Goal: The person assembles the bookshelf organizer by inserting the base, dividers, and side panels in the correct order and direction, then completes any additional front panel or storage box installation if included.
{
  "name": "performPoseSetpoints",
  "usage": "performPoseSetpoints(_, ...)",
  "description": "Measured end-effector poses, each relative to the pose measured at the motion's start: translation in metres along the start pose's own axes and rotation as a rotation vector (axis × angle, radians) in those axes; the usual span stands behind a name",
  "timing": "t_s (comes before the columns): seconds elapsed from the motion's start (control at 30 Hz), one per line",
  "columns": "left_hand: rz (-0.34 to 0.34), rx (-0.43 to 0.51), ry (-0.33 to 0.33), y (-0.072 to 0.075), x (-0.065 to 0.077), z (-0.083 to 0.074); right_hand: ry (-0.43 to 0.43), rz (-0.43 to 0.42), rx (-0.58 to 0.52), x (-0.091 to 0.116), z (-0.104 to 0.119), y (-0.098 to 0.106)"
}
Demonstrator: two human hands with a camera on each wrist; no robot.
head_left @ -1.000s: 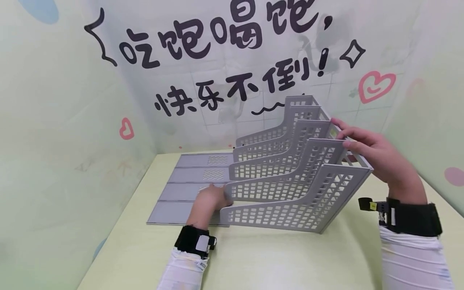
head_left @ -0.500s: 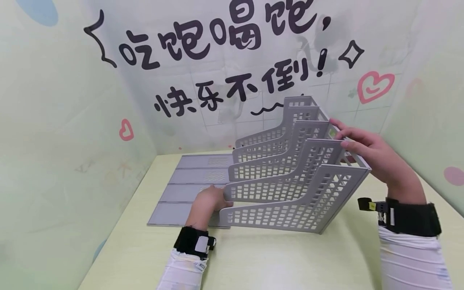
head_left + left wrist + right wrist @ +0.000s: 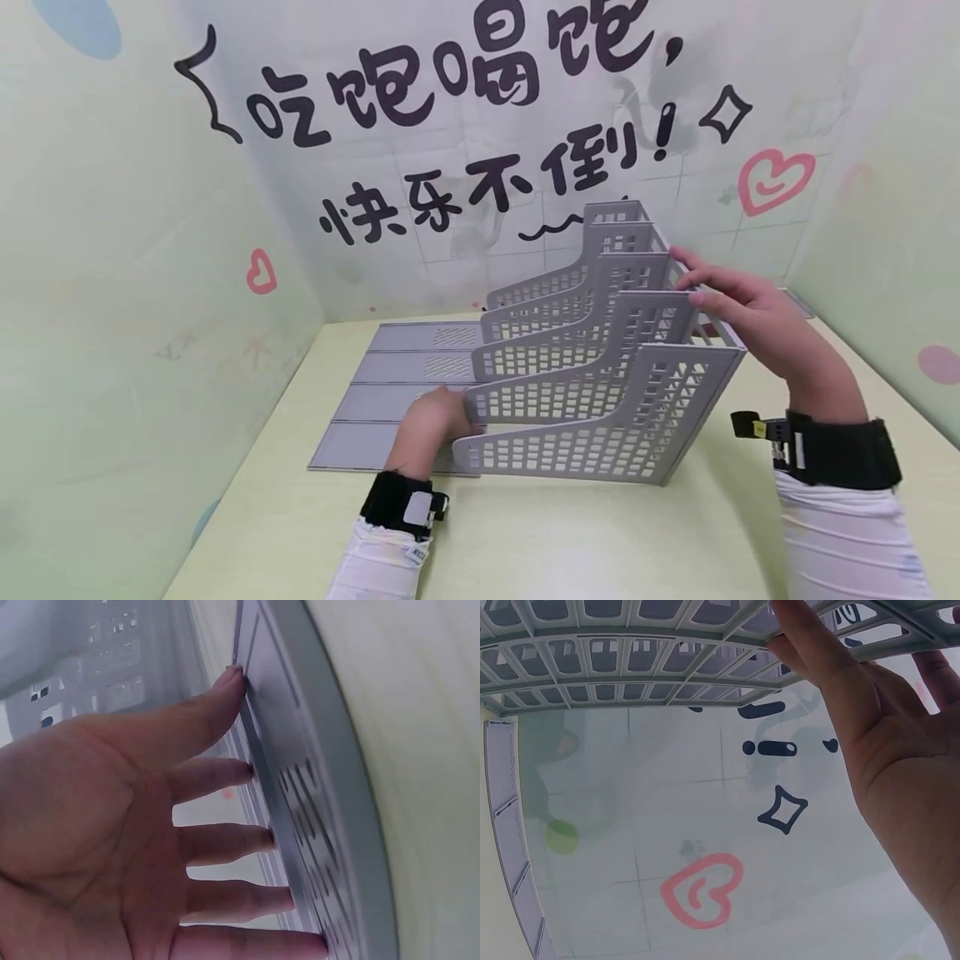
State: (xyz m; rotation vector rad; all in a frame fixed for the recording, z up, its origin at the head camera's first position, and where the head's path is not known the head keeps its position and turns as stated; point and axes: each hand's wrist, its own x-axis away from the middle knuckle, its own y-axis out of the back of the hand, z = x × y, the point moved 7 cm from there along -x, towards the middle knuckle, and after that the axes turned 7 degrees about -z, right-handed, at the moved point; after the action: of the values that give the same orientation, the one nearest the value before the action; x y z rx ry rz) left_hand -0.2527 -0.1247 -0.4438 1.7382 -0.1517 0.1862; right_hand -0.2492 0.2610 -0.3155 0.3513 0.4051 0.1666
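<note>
A grey plastic file rack [image 3: 555, 450] with several lattice dividers stands tilted on the table, its taller back ends to the right. My right hand [image 3: 772, 325] holds the top of its back frame, thumb and fingertips over the upper edges of the dividers. In the right wrist view the fingers reach through the frame openings. My left hand [image 3: 431, 417] is low at the front ends of the dividers, over a flat slotted grey panel [image 3: 363, 442]. In the left wrist view its spread fingers [image 3: 225, 844] are straight, tips touching the panel's edge.
The pale table [image 3: 555, 542] extends in front of the rack. Printed cloth walls [image 3: 187, 333] close in on the left, back and right. A strip of grey panel [image 3: 798, 302] shows on the table behind my right hand.
My right hand has moved a little left, and the rack's upper back edge has tilted left with it. The rack's near lower corner and my left hand stay almost in place.
</note>
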Motion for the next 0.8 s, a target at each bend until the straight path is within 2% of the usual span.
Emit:
performPoseSetpoints(0.17, 0.036, 0.022, -0.036, 0.0, -0.001, 0.003, -0.019, -0.016, 0.039, -0.004, 0.004, -0.009)
performPoseSetpoints(0.37, 0.074, 0.051, -0.049, 0.002, 0.001, 0.001, -0.028, -0.042, 0.106, -0.005, 0.006, -0.011)
performPoseSetpoints(0.5, 0.111, 0.103, -0.048, 0.003, 0.003, -0.002, -0.031, -0.034, 0.1, -0.006, 0.007, -0.009)
performPoseSetpoints(0.6, 0.13, 0.084, -0.052, 0.006, 0.003, -0.001, -0.02, -0.031, 0.07, -0.007, 0.008, -0.009)
performPoseSetpoints(0.7, 0.142, 0.037, -0.055, 0.016, -0.005, 0.006, -0.001, -0.033, 0.036, -0.006, 0.008, -0.011)
performPoseSetpoints(0.8, 0.107, 0.028, -0.06, 0.03, -0.028, 0.016, 0.01, -0.032, 0.021, -0.005, 0.006, -0.015)
